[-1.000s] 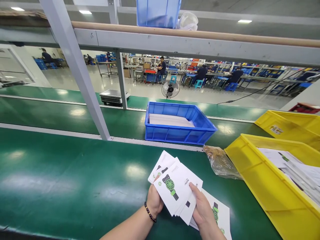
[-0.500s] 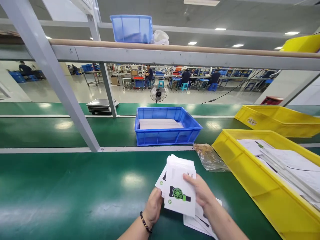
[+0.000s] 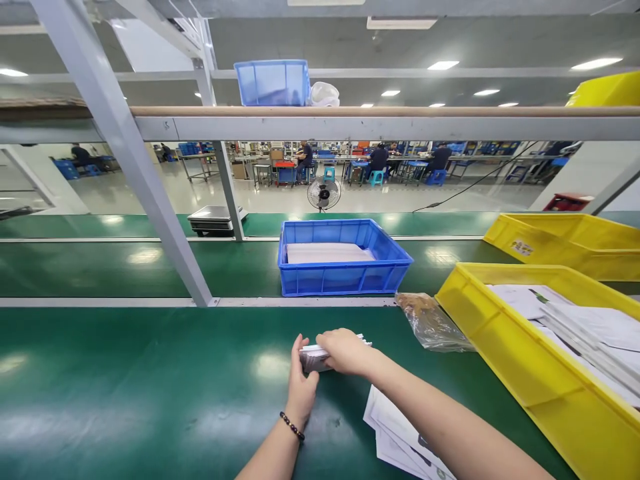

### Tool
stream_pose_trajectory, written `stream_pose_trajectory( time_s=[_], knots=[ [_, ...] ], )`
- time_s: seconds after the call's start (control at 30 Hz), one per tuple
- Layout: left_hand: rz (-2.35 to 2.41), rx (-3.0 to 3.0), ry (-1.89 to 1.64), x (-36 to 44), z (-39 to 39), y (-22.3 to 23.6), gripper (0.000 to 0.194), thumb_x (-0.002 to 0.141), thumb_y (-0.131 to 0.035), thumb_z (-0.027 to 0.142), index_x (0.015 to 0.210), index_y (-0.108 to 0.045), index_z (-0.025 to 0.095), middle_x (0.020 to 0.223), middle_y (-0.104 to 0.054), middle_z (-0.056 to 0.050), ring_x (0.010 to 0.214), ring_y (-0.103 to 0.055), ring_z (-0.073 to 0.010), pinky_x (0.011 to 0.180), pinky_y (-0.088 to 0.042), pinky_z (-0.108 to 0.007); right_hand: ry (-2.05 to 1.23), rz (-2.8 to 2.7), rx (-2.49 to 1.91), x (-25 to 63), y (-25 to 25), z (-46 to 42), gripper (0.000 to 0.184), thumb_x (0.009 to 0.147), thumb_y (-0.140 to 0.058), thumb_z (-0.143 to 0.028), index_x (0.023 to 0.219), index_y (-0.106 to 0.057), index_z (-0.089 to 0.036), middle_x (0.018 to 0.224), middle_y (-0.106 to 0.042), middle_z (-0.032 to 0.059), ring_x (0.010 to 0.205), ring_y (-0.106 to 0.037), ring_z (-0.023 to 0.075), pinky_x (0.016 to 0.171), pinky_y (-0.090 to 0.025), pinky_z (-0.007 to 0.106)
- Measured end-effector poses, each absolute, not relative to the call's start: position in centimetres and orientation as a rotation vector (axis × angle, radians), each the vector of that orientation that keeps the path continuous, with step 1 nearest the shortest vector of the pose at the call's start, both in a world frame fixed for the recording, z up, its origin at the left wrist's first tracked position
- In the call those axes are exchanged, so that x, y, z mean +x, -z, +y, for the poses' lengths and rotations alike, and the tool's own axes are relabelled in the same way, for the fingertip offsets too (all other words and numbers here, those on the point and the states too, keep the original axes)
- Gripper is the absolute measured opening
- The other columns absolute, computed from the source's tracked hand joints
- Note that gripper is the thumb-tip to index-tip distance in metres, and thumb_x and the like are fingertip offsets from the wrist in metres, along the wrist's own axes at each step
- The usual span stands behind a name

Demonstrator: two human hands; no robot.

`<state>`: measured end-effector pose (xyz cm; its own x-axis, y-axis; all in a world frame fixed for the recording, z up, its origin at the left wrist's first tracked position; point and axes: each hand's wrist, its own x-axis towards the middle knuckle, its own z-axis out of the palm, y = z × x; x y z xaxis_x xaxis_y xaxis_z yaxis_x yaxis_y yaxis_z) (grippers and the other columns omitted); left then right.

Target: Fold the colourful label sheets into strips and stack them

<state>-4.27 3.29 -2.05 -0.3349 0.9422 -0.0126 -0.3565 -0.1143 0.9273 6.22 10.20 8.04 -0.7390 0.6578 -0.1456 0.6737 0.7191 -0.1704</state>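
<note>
The left hand (image 3: 302,392) (a beaded bracelet (image 3: 292,427) circles its wrist) curls round the left end of a stack of booklets (image 3: 313,362), while the right hand (image 3: 346,352) grips it from above. The stack seems to be on edge, at or just over the green worktop (image 3: 150,387), with loose papers (image 3: 397,430) below the right forearm.

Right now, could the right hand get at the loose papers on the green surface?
Probably yes: the loose papers lie nearby, with nothing seen resting on them. But the right hand grips a stack, so it may need to let go first.
</note>
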Motion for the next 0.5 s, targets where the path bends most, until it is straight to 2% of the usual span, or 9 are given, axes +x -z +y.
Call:
stream_pose_trajectory(
  time_s=[0.1, 0.2, 0.27, 0.37, 0.43, 0.5],
  knots=[
    [1.134, 0.754, -1.64, -4.2, 3.5, 2.0, 0.058, 0.057, -0.055, 0.005, 0.112, -0.047, 0.019, 0.116, -0.049, -0.008, 0.116, -0.041, -0.0252, 0.102, -0.024, -0.034, 0.367, 2.92, 1.199, 8.9, -7.7, 10.7, 0.03, 0.066, -0.063, -0.023, 0.095, -0.061, -0.017, 0.097, -0.067, 0.0107, 0.094, -0.06, 0.0267, 0.084, -0.041, 0.038],
    [1.167, 0.783, -1.619, -4.2, 3.5, 1.8, 0.046, 0.058, -0.056, 0.006, 0.102, -0.053, 0.018, 0.107, -0.054, -0.008, 0.111, -0.044, -0.0254, 0.1, -0.026, -0.034, 0.486, 2.961, 1.431, 12.9, -5.3, 11.2, 0.052, 0.071, -0.06, -0.031, 0.118, -0.047, -0.013, 0.122, -0.053, 0.0173, 0.115, -0.047, 0.0259, 0.095, -0.035, 0.04],
    [1.198, 0.82, -1.59, -4.0, 3.4, 1.8, 0.044, 0.06, -0.057, 0.007, 0.103, -0.052, 0.018, 0.106, -0.054, -0.008, 0.109, -0.046, -0.0249, 0.099, -0.027, -0.034, 1.099, 2.993, 1.712, 14.8, -2.2, 11.2, 0.071, 0.071, -0.059, -0.038, 0.132, -0.03, -0.015, 0.136, -0.037, 0.0194, 0.125, -0.036, 0.0263, 0.098, -0.031, 0.044],
    [1.221, 0.912, -1.538, -3.7, 3.4, 2.4, 0.058, 0.063, -0.06, 0.011, 0.118, -0.042, 0.02, 0.124, -0.046, -0.01, 0.119, -0.04, -0.0239, 0.101, -0.025, -0.033, 1.971, 2.806, 1.754, 15.3, 2.9, 10.7, 0.088, 0.068, -0.059, -0.05, 0.138, -0.016, -0.019, 0.142, -0.027, 0.0199, 0.131, -0.026, 0.027, 0.101, -0.025, 0.047],
    [1.23, 0.97, -1.509, -3.6, 3.6, 3.0, 0.07, 0.064, -0.062, 0.014, 0.128, -0.032, 0.021, 0.136, -0.035, -0.011, 0.127, -0.031, -0.023, 0.103, -0.023, -0.033, 2.283, 2.651, 1.816, 14.4, 4.9, 10.2, 0.098, 0.06, -0.065, -0.052, 0.138, -0.016, -0.021, 0.143, -0.026, 0.0193, 0.132, -0.023, 0.0264, 0.103, -0.022, 0.044],
    [1.257, 0.984, -1.472, -3.7, 3.9, 3.5, 0.074, 0.064, -0.064, 0.017, 0.13, -0.03, 0.021, 0.138, -0.034, -0.012, 0.127, -0.031, -0.0234, 0.103, -0.023, -0.034, 2.421, 2.537, 1.887, 13.3, 5.2, 9.8, 0.095, 0.056, -0.068, -0.051, 0.135, -0.024, -0.021, 0.141, -0.031, 0.0171, 0.13, -0.027, 0.0261, 0.103, -0.024, 0.042]
  ],
)
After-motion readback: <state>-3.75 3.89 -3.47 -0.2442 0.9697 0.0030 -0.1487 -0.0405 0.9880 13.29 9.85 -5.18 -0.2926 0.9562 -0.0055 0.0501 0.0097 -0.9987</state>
